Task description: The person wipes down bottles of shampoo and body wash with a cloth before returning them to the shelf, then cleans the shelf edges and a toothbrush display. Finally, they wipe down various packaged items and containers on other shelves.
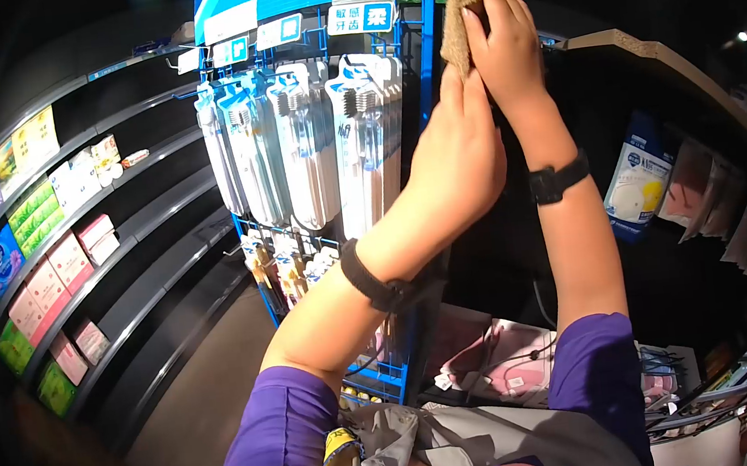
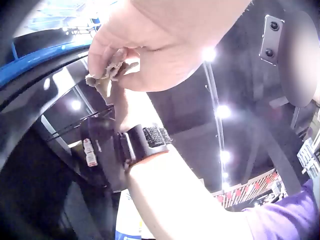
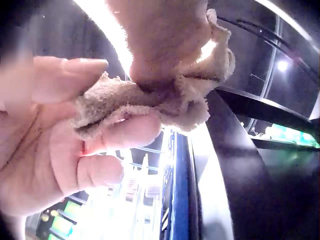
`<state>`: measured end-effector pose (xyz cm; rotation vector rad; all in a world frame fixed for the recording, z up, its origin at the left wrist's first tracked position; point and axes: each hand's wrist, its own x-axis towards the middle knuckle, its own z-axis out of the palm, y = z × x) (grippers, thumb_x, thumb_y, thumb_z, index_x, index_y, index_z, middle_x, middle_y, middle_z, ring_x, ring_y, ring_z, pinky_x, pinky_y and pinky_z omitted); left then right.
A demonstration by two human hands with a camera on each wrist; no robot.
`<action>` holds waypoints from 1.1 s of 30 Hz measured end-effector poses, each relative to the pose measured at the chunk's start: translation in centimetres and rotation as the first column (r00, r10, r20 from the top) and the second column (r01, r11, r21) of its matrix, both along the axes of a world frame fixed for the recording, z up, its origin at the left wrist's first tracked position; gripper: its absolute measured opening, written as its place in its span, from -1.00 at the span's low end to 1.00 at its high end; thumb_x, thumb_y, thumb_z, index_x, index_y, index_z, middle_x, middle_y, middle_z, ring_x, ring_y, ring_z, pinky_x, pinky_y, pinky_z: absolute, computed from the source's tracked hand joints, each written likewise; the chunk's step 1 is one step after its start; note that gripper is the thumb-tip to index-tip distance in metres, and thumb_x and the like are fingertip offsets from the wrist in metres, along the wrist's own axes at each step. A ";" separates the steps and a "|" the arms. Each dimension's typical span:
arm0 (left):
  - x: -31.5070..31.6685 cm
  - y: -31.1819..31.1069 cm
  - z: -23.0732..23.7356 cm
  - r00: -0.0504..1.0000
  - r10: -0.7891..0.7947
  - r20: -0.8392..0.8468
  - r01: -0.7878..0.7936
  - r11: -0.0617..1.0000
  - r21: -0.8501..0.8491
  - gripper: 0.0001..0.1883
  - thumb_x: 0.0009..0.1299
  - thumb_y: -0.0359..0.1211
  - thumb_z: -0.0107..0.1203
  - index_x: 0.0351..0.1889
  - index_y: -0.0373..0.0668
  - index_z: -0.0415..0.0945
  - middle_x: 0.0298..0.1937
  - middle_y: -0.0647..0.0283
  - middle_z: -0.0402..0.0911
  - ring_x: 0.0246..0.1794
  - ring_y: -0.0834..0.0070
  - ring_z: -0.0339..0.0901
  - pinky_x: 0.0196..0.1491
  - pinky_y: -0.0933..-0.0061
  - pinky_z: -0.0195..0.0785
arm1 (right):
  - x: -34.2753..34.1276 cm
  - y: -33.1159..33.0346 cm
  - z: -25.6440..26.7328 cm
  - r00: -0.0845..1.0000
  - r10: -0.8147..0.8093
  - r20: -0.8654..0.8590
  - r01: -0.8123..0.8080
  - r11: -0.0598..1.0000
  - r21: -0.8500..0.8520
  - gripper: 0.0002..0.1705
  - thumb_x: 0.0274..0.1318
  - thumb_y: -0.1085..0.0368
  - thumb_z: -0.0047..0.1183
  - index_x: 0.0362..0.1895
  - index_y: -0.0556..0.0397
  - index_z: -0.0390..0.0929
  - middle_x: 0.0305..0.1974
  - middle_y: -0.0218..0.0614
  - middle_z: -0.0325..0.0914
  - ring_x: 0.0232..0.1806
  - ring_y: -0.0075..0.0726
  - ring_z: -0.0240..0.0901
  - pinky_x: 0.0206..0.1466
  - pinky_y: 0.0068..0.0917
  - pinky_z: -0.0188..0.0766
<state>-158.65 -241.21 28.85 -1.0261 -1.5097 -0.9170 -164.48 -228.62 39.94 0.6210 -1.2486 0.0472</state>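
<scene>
A brown terry cloth (image 1: 464, 23) is bunched up high, beside the right post of a blue display rack (image 1: 431, 72). My left hand (image 1: 460, 146) reaches up to its lower end. In the left wrist view, the thumb and fingers of that hand (image 2: 170, 45) pinch a fold of the cloth (image 2: 111, 75). My right hand (image 1: 507, 46) is raised just to the right. Its thumb and fingers grip the other side of the cloth (image 3: 112, 102), as the right wrist view shows, with the left hand (image 3: 155, 40) close above.
Packaged toothbrushes (image 1: 368, 133) hang on the rack right by my left forearm. Dark shelves (image 1: 154, 220) with boxed goods (image 1: 47, 290) run along the left. At the right hang a blue-and-white pack (image 1: 638, 173) and clear packets, with pink packages (image 1: 496, 357) lower down.
</scene>
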 end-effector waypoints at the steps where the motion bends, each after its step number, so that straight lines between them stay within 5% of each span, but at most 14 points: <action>1: -0.2 -0.1 0.7 0.999 0.036 0.018 -0.036 0.999 0.001 -0.30 0.24 -0.53 0.14 0.35 -0.40 0.10 0.31 -0.41 0.21 0.18 -0.33 0.37 0.17 0.00 0.40 | -0.2 -0.2 0.7 0.999 -0.019 0.026 0.019 1.000 -0.002 -0.55 0.25 0.25 0.11 0.22 -0.01 0.48 0.18 -0.13 0.52 0.26 0.03 0.39 0.33 -0.18 0.33; 4: -0.4 -0.4 1.4 0.998 -0.027 0.063 0.027 1.000 0.000 -0.32 0.24 -0.52 0.14 0.33 -0.38 0.13 0.31 -0.39 0.22 0.17 -0.33 0.36 0.15 -0.01 0.40 | -1.8 -0.3 1.8 0.984 -0.019 0.179 0.022 1.000 -0.018 -0.52 0.25 0.19 0.11 0.23 0.01 0.47 0.21 -0.14 0.51 0.28 0.01 0.37 0.35 -0.19 0.31; 6: -0.8 -0.2 0.9 0.999 -0.028 0.045 0.027 0.999 0.028 -0.35 0.25 -0.52 0.11 0.33 -0.37 0.15 0.31 -0.38 0.23 0.16 -0.35 0.36 0.14 -0.03 0.40 | -2.4 -0.6 0.8 0.992 0.046 0.120 -0.041 0.998 -0.046 -0.50 0.23 0.25 0.13 0.25 0.00 0.43 0.23 -0.11 0.47 0.25 0.06 0.40 0.33 -0.17 0.34; 9: -0.4 -0.1 -1.0 0.990 0.022 0.141 -0.023 1.000 0.006 -0.38 0.28 -0.53 0.07 0.32 -0.35 0.16 0.31 -0.36 0.23 0.15 -0.36 0.36 0.13 -0.04 0.40 | -1.8 -1.2 -2.8 0.985 0.145 0.097 -0.137 0.986 -0.094 -0.39 0.22 0.38 0.13 0.35 -0.04 0.30 0.30 0.07 0.32 0.26 0.19 0.37 0.25 -0.15 0.44; 11: -0.9 0.0 -2.8 0.998 0.047 0.043 -0.048 0.999 0.014 -0.43 0.30 -0.53 0.04 0.30 -0.36 0.19 0.31 -0.36 0.24 0.14 -0.35 0.38 0.12 -0.02 0.42 | -2.1 -1.5 -5.3 0.978 0.191 0.081 -0.179 0.975 -0.135 -0.38 0.22 0.31 0.11 0.38 -0.12 0.30 0.32 0.03 0.29 0.33 0.22 0.27 0.34 -0.11 0.34; 16: 0.0 -0.7 -7.4 0.981 0.158 0.108 -0.152 0.986 -0.066 -0.47 0.29 -0.53 0.07 0.24 -0.39 0.26 0.29 -0.36 0.28 0.13 -0.34 0.40 0.10 0.01 0.43 | -1.5 -2.1 -11.4 0.927 0.335 0.170 -0.305 0.935 -0.182 -0.26 0.15 0.47 0.12 0.43 -0.02 0.20 0.34 0.08 0.26 0.35 0.24 0.23 0.36 -0.10 0.28; 21: 1.0 -1.4 -10.8 0.971 0.179 0.157 -0.157 0.978 -0.140 -0.55 0.27 -0.55 0.11 0.14 -0.42 0.35 0.25 -0.35 0.32 0.12 -0.32 0.42 0.13 0.02 0.41 | -1.4 -1.7 -17.2 0.897 0.387 0.212 -0.351 0.917 -0.187 -0.30 0.05 0.55 0.14 0.33 0.04 0.32 0.36 0.12 0.25 0.38 0.27 0.22 0.41 -0.03 0.23; 25: 1.5 -2.0 -15.8 0.897 0.278 0.343 -0.179 0.939 -0.293 -0.72 0.24 -0.54 0.11 -0.07 -0.38 0.41 0.14 -0.27 0.39 -0.08 -0.23 0.48 -0.06 0.01 0.43 | -1.1 -1.4 -25.8 0.857 0.414 0.308 -0.333 0.900 -0.281 -0.35 0.11 0.47 0.20 0.30 0.12 0.30 0.27 0.14 0.36 0.29 0.27 0.34 0.34 -0.03 0.32; 27: 1.3 -2.7 -18.4 0.886 0.233 0.400 -0.076 0.926 -0.371 -0.85 0.25 -0.54 0.05 -0.25 -0.35 0.36 -0.14 -0.14 0.41 -0.26 -0.15 0.47 -0.25 0.05 0.42 | -0.9 -1.4 -31.5 0.855 0.397 0.334 -0.287 0.898 -0.334 -0.35 0.13 0.44 0.22 0.30 0.15 0.29 0.25 0.11 0.39 0.27 0.23 0.37 0.34 -0.08 0.34; 30: 1.5 -3.3 -21.8 0.863 0.192 0.468 0.057 0.883 -0.466 -0.86 0.23 -0.57 0.04 -0.26 -0.33 0.37 -0.29 -0.05 0.39 -0.31 -0.08 0.42 -0.27 0.08 0.40 | 0.4 -1.8 -39.0 0.768 0.468 0.437 -0.197 0.822 -0.534 -0.32 0.11 0.40 0.28 0.30 0.18 0.30 0.22 0.06 0.43 0.26 0.09 0.41 0.33 -0.23 0.37; 33: 1.2 -2.8 -22.3 0.902 0.136 0.410 0.066 0.895 -0.441 -0.85 0.21 -0.59 0.07 -0.27 -0.31 0.38 -0.31 -0.03 0.39 -0.30 -0.06 0.41 -0.27 0.08 0.38 | 2.7 -1.3 -37.7 0.574 0.619 0.536 -0.174 0.732 -0.659 -0.28 0.13 0.43 0.25 0.36 0.15 0.26 0.22 0.03 0.45 0.22 0.10 0.45 0.30 -0.23 0.40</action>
